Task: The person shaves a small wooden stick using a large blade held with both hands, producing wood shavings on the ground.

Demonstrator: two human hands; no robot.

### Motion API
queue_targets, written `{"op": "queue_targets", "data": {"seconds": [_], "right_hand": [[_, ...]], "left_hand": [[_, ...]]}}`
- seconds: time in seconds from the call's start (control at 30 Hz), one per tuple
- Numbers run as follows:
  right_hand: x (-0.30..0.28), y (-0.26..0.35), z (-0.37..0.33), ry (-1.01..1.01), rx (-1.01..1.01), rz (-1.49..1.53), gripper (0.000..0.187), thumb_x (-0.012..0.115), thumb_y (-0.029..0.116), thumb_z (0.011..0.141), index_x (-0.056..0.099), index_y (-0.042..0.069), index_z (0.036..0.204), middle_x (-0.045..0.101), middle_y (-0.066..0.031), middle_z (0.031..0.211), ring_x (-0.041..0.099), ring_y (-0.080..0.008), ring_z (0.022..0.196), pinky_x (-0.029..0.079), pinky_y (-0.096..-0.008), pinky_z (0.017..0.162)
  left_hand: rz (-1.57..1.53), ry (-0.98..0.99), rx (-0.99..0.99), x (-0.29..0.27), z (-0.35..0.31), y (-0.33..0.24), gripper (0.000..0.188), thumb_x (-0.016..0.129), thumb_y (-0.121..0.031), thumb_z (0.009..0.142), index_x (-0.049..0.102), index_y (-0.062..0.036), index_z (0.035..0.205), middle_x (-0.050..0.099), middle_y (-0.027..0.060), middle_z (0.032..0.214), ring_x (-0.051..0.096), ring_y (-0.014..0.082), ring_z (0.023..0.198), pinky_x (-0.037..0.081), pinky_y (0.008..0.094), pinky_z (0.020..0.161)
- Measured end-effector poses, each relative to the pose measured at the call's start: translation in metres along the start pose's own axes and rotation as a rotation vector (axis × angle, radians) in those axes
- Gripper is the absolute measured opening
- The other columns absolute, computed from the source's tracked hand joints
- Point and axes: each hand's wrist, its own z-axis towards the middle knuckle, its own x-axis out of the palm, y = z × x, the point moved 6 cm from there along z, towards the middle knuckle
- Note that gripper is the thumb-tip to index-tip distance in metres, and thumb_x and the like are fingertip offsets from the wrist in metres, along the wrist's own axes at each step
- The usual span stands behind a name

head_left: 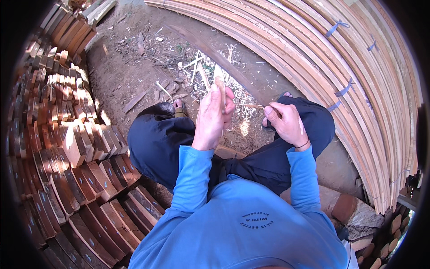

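My left hand (214,112) is closed around a narrow piece of wood (219,84), which points away from me with its far end bright in the sun. A second pale strip (204,76) shows beside it by my thumb; whether the hand holds that too, I cannot tell. To the right, my right hand (287,123) pinches a thin brown stick-like piece (251,106) between thumb and fingers. Its tip reaches left toward my left hand, with a gap between them. Below both hands lie pale wood shavings (244,101) on the ground between my feet.
Stacked wooden blocks (92,179) fill the left side. Long wooden strips (286,49), bundled with blue ties (337,28), run along the far side and right. A dark plank (215,56) lies on the dirt beyond my hands. Wood rests behind me at right (345,208).
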Motion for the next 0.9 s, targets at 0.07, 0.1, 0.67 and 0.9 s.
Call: {"op": "queue_targets", "data": {"seconds": [0.07,0.1,0.67,0.9], "right_hand": [[-0.004,0.015,-0.003,-0.017,-0.034,-0.024,0.058,0.063,0.050,0.104,0.066,-0.003,0.081,0.052,-0.0218,0.060,0.054,-0.0375,0.054,0.042,-0.0442,0.056],[-0.005,0.021,-0.005,-0.023,-0.039,-0.048,0.057,0.065,0.050,0.103,0.067,-0.003,0.081,0.053,-0.0222,0.060,0.056,-0.0388,0.055,0.043,-0.0447,0.056],[0.003,0.056,-0.006,-0.098,-0.052,-0.518,0.060,0.068,0.059,0.096,0.073,0.001,0.083,0.063,-0.0227,0.059,0.069,-0.0443,0.064,0.056,-0.0515,0.062],[0.006,0.026,0.047,-0.225,0.097,-0.414,0.064,0.060,0.056,0.102,0.066,-0.001,0.076,0.063,-0.0283,0.068,0.066,-0.0485,0.070,0.052,-0.0548,0.071]], "left_hand": [[0.110,-0.070,0.023,-0.008,0.003,0.000,0.043,0.036,-0.044,0.117,0.059,-0.0086,0.113,0.047,-0.0037,0.069,0.035,0.0047,0.052,0.025,0.0228,0.046],[0.175,-0.109,0.094,-0.011,0.005,-0.002,0.041,0.037,-0.041,0.117,0.060,-0.0072,0.113,0.048,-0.0029,0.068,0.038,0.0055,0.053,0.028,0.0239,0.047],[1.047,-0.511,0.609,-0.022,0.001,-0.020,0.010,0.054,-0.005,0.103,0.062,0.0014,0.101,0.069,0.0234,0.078,0.070,0.0442,0.073,0.051,0.0520,0.064],[1.041,-0.465,0.515,-0.013,-0.003,-0.014,0.023,0.054,-0.016,0.108,0.067,-0.0009,0.097,0.066,0.0117,0.066,0.066,0.0255,0.058,0.048,0.0396,0.057]]}}
